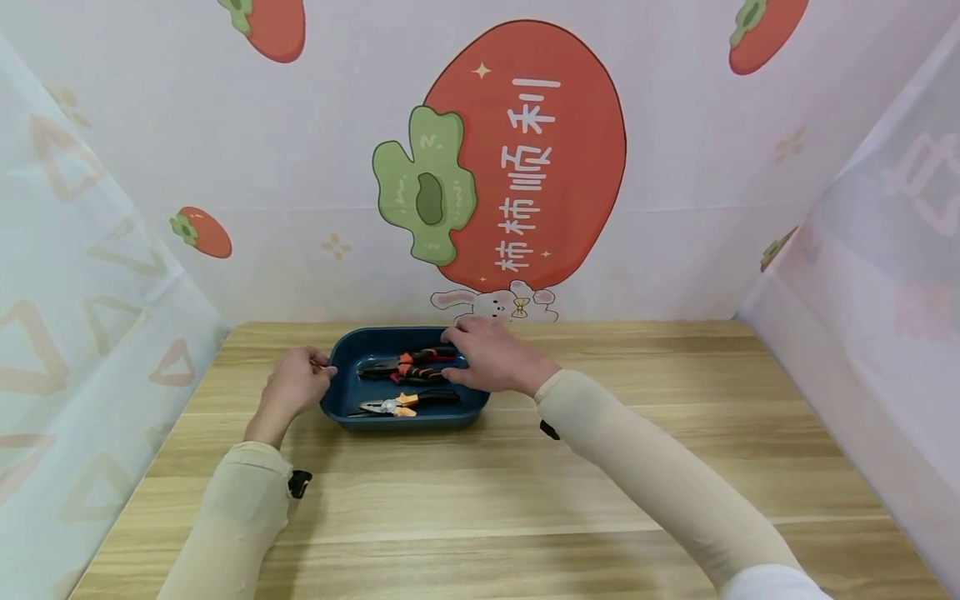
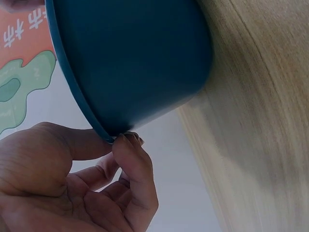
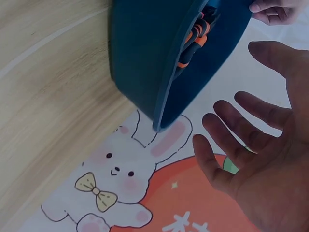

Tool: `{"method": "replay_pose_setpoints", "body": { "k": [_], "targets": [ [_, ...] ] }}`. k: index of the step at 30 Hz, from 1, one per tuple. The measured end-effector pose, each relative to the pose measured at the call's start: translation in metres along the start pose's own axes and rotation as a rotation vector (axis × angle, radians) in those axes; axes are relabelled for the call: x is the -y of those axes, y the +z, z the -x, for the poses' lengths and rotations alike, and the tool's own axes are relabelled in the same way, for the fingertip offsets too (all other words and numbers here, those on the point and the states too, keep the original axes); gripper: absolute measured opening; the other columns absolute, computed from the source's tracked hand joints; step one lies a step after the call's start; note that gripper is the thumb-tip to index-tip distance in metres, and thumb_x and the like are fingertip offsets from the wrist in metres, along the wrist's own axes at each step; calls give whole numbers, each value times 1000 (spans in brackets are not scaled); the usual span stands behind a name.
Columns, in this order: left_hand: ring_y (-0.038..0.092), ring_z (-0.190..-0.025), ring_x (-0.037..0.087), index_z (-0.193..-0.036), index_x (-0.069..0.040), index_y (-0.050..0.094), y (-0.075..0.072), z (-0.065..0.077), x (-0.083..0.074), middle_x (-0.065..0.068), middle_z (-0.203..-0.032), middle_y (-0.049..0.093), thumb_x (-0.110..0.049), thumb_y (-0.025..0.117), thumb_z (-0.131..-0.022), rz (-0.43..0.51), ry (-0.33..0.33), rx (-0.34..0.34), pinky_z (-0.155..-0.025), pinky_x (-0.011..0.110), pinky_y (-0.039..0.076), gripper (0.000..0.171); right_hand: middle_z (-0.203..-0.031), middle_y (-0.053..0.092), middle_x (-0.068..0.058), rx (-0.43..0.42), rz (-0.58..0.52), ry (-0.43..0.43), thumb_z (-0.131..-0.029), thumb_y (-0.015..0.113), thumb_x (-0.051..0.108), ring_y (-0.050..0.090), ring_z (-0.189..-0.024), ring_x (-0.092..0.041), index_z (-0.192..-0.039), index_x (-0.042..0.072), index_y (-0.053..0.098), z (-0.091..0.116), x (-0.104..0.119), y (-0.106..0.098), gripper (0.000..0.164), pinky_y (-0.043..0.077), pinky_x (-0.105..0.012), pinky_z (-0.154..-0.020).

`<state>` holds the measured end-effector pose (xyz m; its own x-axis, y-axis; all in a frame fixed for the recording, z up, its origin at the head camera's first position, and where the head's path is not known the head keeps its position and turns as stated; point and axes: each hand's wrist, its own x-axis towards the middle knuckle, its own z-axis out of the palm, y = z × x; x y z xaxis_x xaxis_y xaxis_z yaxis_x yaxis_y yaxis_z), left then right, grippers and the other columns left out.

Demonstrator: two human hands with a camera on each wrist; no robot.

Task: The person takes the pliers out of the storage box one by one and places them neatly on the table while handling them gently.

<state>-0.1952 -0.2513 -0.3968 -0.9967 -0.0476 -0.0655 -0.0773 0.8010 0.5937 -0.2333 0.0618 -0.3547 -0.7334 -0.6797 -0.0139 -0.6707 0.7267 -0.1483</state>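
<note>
A dark blue plastic basin (image 1: pixel 408 423) with rounded corners stands at the back of the table, left of the middle. Inside it lie several pliers: one pair with yellow and black handles (image 1: pixel 423 398) near the front wall, and pliers with black and orange-red handles (image 1: pixel 422 374) behind it. My left hand (image 1: pixel 291 385) pinches the rim at the basin's left end; the left wrist view shows thumb and forefinger meeting on that rim (image 2: pixel 72 92). Over the right end hovers my right hand (image 1: pixel 491 357), its fingers spread and apart from the wall in the right wrist view.
The wood-grain table (image 1: pixel 600 500) runs forward and to the right of the basin. Close behind it rises a white back sheet (image 1: pixel 675 250) printed with persimmons and a rabbit. Pale side sheets (image 1: pixel 82 275) close in the left and right edges.
</note>
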Motion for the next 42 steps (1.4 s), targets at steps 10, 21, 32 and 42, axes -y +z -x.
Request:
{"method": "replay_pose_setpoints", "body": {
  "k": [10, 21, 32, 42],
  "targets": [
    [60, -85, 34, -114, 10, 60, 1, 1, -2, 25, -103, 64, -13, 59, -101, 9, 4, 4, -65, 40, 49, 26, -126, 60, -6, 81, -17, -32, -96, 69, 46, 55, -110, -21, -137, 13, 61, -18, 15, 6, 53, 47, -38, -99],
    [60, -84, 34, -116, 11, 59, 0, 2, -3, 26, -104, 63, -13, 58, -102, 24, -2, 17, -64, 40, 50, 28, -119, 60, -1, 167, 54, -57, -91, 73, 52, 54, -103, -18, -139, 15, 61, -31, 39, 18, 61, 48, -34, -87],
    [61, -88, 36, -117, 10, 59, 1, 2, -3, 27, -107, 64, -14, 58, -102, 26, -4, 14, -66, 41, 50, 29, -111, 63, 0, 168, 57, -64, -84, 79, 54, 53, -94, -16, -128, 15, 68, -38, 45, 26, 59, 48, -28, -81],
    [60, -87, 34, -115, 9, 60, 1, 2, -2, 24, -105, 64, -14, 58, -102, 28, -12, 4, -66, 39, 49, 26, -112, 64, 2, 186, 53, -43, -86, 81, 47, 53, -93, -14, -120, 18, 72, -40, 43, 38, 46, 49, -28, -83]
  ]
}}
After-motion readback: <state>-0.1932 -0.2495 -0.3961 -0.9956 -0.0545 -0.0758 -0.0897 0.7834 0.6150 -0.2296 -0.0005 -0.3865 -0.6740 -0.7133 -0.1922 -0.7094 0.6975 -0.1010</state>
